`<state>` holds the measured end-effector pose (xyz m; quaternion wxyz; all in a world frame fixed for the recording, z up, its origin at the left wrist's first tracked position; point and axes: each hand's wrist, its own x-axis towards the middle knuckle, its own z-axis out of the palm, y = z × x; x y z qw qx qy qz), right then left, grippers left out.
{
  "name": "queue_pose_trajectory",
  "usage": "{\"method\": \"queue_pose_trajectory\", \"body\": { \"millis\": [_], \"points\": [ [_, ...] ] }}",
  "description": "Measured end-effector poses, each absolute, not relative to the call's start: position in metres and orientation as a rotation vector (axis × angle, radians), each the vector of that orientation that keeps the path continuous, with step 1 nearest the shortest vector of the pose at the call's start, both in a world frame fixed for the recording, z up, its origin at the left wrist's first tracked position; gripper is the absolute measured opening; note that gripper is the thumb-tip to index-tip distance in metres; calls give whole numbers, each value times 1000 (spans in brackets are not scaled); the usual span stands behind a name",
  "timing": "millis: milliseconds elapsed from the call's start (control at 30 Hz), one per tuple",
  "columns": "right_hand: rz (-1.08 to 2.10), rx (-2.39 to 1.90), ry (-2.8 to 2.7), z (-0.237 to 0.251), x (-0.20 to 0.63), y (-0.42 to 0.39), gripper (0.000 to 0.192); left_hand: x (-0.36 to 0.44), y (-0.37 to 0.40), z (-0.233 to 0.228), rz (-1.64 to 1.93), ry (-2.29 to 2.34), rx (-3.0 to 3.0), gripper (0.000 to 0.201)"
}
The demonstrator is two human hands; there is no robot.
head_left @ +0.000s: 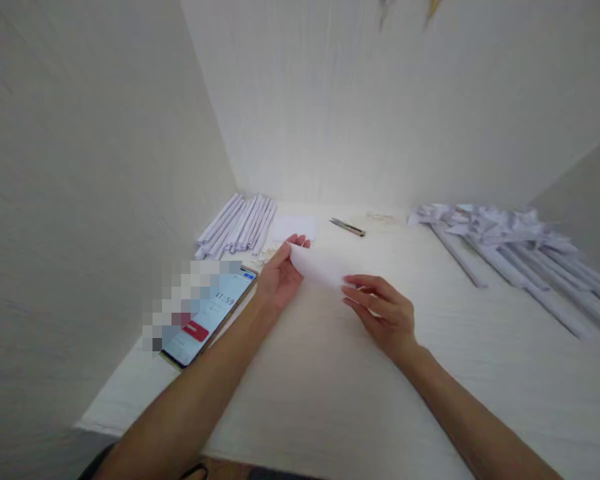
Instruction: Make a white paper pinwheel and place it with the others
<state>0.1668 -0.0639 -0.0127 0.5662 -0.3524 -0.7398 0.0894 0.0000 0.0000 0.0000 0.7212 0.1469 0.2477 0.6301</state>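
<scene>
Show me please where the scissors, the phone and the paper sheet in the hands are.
scissors [347, 227], head view, middle of the blades.
phone [213, 313], head view, lit screen.
paper sheet [320, 267], head view, its middle between the hands.

We see a white table [330, 400] with a faint wood grain, closed in by pale walls on the left and at the back. On its far left corner lies a bundle of rolled white paper sticks [237, 225], side by side. Just beside them lies a small blank paper square [294, 227], and near it a pair of small metal snips [347, 227]. On the right side lies a heap of finished paper pinwheels [520, 250] with long stems. At the left edge lies a smartphone [207, 317], screen up and lit.
</scene>
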Motion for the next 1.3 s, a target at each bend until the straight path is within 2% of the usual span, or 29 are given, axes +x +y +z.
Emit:
{"method": "queue_pose_trajectory", "body": {
  "millis": [367,533,1300],
  "points": [
    [848,-990,-1057,-17,170,-47,11,2,2,-4,1365,621,495,9],
    [1039,-949,-750,-12,166,-44,11,3,0,-2,1356,622,530,8],
    [1164,-959,-560,-9,165,-41,17,7,-5,-3,1444,726,704,11]
  ]
}}
